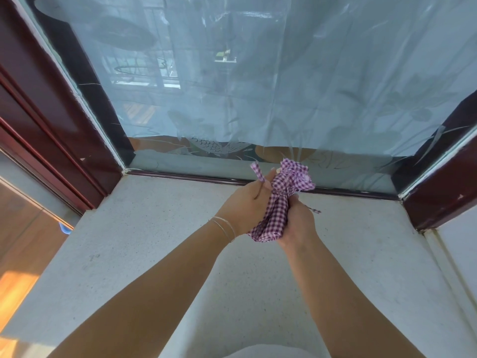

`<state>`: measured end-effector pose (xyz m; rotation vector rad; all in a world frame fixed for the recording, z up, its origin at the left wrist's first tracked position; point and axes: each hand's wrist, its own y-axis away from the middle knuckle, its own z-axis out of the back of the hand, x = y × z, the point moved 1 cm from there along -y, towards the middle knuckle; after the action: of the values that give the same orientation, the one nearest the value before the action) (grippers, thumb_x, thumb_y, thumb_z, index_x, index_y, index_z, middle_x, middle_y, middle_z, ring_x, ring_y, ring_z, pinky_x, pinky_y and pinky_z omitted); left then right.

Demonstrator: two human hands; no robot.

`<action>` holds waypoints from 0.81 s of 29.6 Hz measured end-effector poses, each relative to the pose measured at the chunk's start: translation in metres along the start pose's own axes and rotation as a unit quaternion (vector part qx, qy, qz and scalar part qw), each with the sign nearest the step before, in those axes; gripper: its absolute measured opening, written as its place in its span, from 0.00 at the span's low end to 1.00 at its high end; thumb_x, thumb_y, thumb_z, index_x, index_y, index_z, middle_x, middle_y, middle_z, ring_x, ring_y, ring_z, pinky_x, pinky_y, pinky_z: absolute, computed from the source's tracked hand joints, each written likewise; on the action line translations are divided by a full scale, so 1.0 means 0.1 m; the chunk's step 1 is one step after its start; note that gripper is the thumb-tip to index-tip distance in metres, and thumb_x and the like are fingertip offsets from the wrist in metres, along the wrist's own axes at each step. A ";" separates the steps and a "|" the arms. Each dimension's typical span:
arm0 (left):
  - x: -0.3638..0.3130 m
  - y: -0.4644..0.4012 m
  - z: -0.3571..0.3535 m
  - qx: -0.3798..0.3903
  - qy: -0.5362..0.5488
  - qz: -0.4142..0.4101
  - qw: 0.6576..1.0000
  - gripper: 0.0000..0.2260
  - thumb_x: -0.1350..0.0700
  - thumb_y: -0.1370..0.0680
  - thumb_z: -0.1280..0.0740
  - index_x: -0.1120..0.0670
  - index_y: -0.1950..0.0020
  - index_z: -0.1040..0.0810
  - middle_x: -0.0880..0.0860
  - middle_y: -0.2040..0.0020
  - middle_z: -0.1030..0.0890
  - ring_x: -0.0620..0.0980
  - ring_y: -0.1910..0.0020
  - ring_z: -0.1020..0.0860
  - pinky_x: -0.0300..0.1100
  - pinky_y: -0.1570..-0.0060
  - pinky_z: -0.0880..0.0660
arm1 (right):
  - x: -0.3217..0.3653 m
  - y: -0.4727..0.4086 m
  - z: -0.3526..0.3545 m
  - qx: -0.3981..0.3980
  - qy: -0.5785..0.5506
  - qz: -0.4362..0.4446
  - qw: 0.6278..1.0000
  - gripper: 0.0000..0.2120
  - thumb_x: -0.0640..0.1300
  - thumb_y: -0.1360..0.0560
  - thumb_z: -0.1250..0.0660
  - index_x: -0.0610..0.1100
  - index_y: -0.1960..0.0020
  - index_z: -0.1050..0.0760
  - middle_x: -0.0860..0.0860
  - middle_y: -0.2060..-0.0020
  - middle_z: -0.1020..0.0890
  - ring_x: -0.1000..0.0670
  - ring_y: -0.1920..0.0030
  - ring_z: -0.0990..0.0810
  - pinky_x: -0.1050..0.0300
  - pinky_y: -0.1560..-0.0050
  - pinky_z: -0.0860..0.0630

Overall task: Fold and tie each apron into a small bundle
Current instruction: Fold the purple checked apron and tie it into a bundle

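Note:
A purple-and-white checked apron (pixel 277 202) is bunched into a tight upright roll, held above the pale stone sill (pixel 160 244). My left hand (pixel 245 202) grips its upper part and pinches a strap end (pixel 258 173) that sticks up past the knuckles. My right hand (pixel 299 224) is curled round the lower part of the roll. A thin strap tip (pixel 313 210) pokes out to the right of that hand. The top of the cloth flares out loosely above both hands.
A large window (pixel 258 86) covered with pale blue patterned film stands right behind the sill. Dark red frames (pixel 51 112) rise at left and right (pixel 438 192). A wooden floor (pixel 23 254) lies below at the left.

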<state>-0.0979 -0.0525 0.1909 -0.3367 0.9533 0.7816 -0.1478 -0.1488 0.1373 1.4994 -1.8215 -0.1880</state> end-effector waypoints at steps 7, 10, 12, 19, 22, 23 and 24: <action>0.18 -0.09 0.01 -0.048 0.167 0.082 0.981 0.19 0.52 0.16 0.52 0.43 0.27 0.35 0.46 0.32 0.29 0.45 0.37 0.29 0.38 0.37 0.34 | 0.07 -0.02 -0.04 0.008 0.059 0.053 0.997 0.19 0.51 0.18 0.44 0.41 0.36 0.26 0.42 0.43 0.18 0.39 0.43 0.20 0.37 0.38 0.26; 0.22 -0.07 -0.05 -0.092 0.137 0.098 0.981 0.19 0.53 0.16 0.51 0.49 0.28 0.31 0.51 0.37 0.25 0.49 0.39 0.27 0.40 0.38 0.33 | 0.06 0.07 -0.10 -0.051 0.171 0.102 0.979 0.14 0.50 0.20 0.39 0.40 0.46 0.22 0.45 0.51 0.16 0.46 0.53 0.16 0.49 0.52 0.19; 0.21 -0.04 -0.06 -0.136 0.046 0.096 0.985 0.17 0.53 0.17 0.50 0.56 0.38 0.25 0.55 0.49 0.21 0.53 0.51 0.23 0.42 0.50 0.29 | 0.09 0.07 -0.13 -0.124 0.324 0.232 0.909 0.15 0.51 0.22 0.36 0.39 0.54 0.22 0.45 0.58 0.17 0.50 0.60 0.18 0.55 0.62 0.21; 0.18 0.01 -0.10 -0.173 -0.396 -0.082 0.898 0.16 0.52 0.18 0.48 0.56 0.57 0.26 0.51 0.69 0.24 0.53 0.76 0.26 0.39 0.75 0.38 | 0.18 0.22 -0.29 -0.038 0.662 0.468 0.585 0.16 0.51 0.19 0.41 0.44 0.57 0.21 0.53 0.69 0.22 0.55 0.69 0.24 0.60 0.69 0.29; 0.22 0.06 -0.16 -0.189 -0.443 -0.169 0.860 0.14 0.51 0.25 0.40 0.54 0.69 0.29 0.48 0.79 0.30 0.48 0.85 0.41 0.32 0.79 0.47 | 0.43 0.15 -0.52 -0.018 0.719 0.336 0.608 0.24 0.54 0.18 0.47 0.39 0.60 0.24 0.48 0.69 0.20 0.49 0.68 0.21 0.53 0.63 0.23; 0.25 0.06 -0.19 -0.181 -0.441 -0.193 0.858 0.14 0.52 0.26 0.37 0.54 0.70 0.30 0.48 0.79 0.31 0.48 0.84 0.43 0.32 0.78 0.48 | 0.49 0.13 -0.59 0.012 0.719 0.302 0.626 0.24 0.53 0.17 0.48 0.40 0.60 0.24 0.50 0.69 0.19 0.52 0.69 0.20 0.56 0.62 0.23; 0.25 0.07 -0.23 -0.164 -0.434 -0.208 0.861 0.14 0.52 0.26 0.37 0.54 0.71 0.30 0.48 0.79 0.31 0.48 0.84 0.42 0.31 0.78 0.48 | 0.52 0.13 -0.66 0.044 0.720 0.281 0.633 0.23 0.53 0.17 0.48 0.40 0.59 0.24 0.52 0.70 0.18 0.55 0.71 0.20 0.59 0.62 0.24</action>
<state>-0.1083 -0.0501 0.1580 -0.4117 -0.1192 0.5903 -0.1181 -0.1688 0.2140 0.5259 -0.7596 1.1241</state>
